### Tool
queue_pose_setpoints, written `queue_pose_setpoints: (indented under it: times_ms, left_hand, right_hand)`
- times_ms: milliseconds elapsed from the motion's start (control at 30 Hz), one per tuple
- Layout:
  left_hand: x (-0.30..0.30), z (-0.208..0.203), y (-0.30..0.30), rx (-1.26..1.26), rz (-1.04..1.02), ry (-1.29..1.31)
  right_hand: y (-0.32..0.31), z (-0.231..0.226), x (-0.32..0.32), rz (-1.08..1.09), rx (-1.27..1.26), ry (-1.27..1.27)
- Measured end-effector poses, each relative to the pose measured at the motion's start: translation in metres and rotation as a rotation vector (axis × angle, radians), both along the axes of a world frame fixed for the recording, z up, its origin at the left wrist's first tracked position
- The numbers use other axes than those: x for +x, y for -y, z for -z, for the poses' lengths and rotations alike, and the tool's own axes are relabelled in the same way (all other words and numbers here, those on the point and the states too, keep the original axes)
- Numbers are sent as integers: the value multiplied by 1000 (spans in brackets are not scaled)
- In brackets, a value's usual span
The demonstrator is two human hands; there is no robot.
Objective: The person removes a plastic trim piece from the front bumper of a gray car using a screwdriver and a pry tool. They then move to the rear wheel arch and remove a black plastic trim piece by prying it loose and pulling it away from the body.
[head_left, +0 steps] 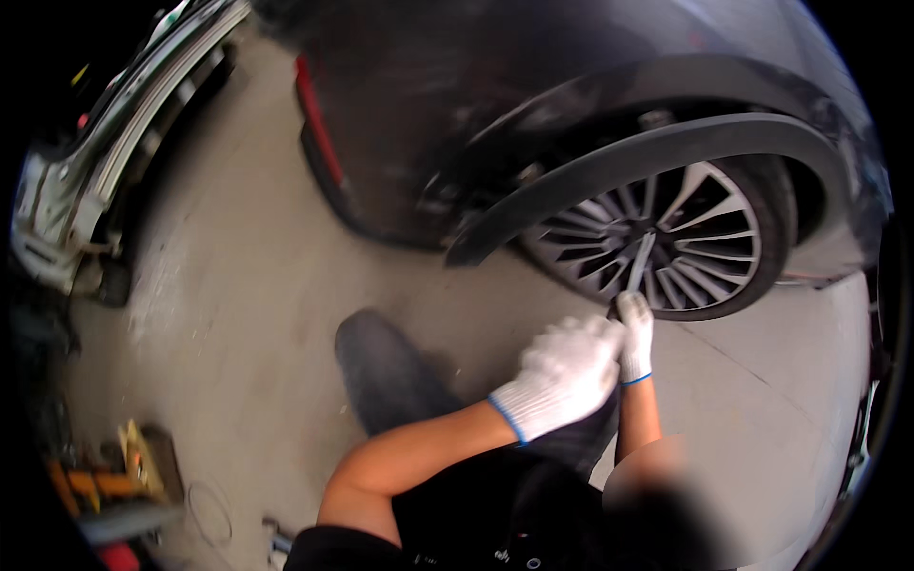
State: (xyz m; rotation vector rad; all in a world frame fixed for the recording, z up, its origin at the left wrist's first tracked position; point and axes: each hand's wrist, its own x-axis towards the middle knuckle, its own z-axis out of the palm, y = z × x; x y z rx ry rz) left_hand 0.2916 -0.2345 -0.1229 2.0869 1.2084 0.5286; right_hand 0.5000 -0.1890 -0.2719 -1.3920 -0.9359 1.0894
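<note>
Both my hands wear white knitted gloves with blue cuffs and meet in front of the car's wheel (685,309). My right hand (636,338) is closed around the lower end of a slim silver bar-like tool (641,265), whose upper end overlaps the wheel hub in view. Just left of it, my left hand (569,366) is curled and smeared by motion; what it grips, if anything, is hidden. Above them, a dark grey wheel-arch trim (609,171) curves across the tyre, its left end standing away from the dark car body (409,105).
A red tail light (319,119) marks the car's left corner. Another vehicle's stripped front or rear (105,181) stands at far left. Yellow and orange equipment (119,471) and a thin cable (208,514) are on the floor at lower left. My knee (386,366) juts forward.
</note>
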Motion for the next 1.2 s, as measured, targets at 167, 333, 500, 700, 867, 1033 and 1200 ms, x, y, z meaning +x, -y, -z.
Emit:
queue_pose_setpoints:
  times_ms: [167, 333, 500, 700, 867, 1033, 1200]
  left_hand:
    - [-29, -56, -72, 1048, -358, 214]
    - [7, -118, -113, 1091, -250, 82]
    - [42, -133, -123, 966, -262, -96]
    - [44, -130, -135, 967, -124, -131]
    - [41, -127, -138, 1075, -22, -50]
    - [37, -135, -137, 1018, 93, -7]
    - [35, -137, -140, 1061, 111, -29]
  right_hand:
    - [-8, -53, -3, 76, -19, 84]
    - [-12, -108, 2, 79, 124, 60]
    - [-6, -170, 52, 103, 286, 410]
    - [-1, -285, 93, 107, 575, 1251]
    - [-3, -354, 122, 38, 677, 1763]
    - [-16, -395, 118, 108, 585, 2165]
    - [-27, -427, 91, 27, 502, 2391]
